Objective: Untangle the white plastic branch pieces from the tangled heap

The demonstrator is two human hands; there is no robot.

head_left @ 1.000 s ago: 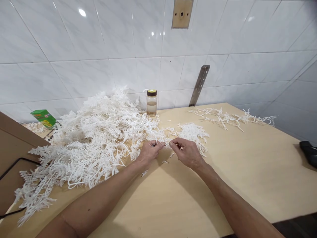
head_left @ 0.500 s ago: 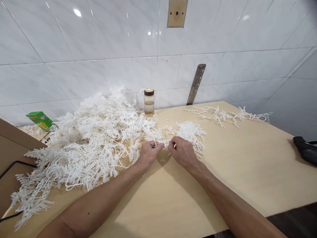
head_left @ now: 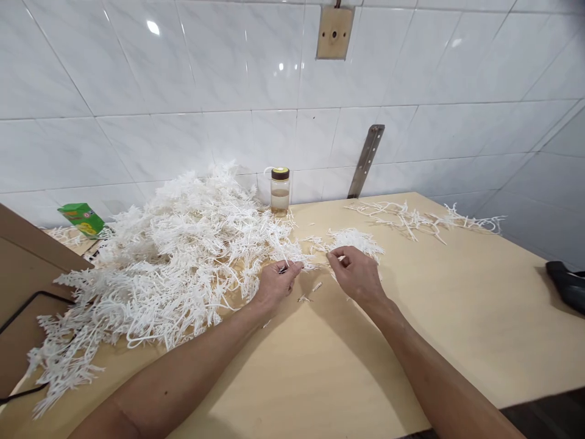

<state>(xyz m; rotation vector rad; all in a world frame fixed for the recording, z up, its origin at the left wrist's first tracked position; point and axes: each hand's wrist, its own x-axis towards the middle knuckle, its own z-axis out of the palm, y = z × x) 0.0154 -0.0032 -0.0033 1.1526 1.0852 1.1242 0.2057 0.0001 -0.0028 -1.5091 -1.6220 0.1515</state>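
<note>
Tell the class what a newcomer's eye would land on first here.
Probably the big heap of white branching sprigs, spread over the left of the table. Next come the two bare hands at the centre: the left hand by the heap's right edge, the right hand in front of a smaller white pile. The bright green box stands out at far left.

On the desk [head_left: 457, 341], near its far edge, we see a clear bottle [head_left: 280, 196] standing upright, partly filled, with a dark-rimmed cap. By the far left corner we find a green box [head_left: 82, 219], tilted; along the left edge, a brown panel [head_left: 31, 268]. Toward the right edge we notice a black object [head_left: 567, 288], cut off by the view. Beyond the far edge we see a perforated metal strip [head_left: 365, 162] against the tiled wall [head_left: 219, 73], and higher up, a yellowish wall plate [head_left: 335, 42].
</note>
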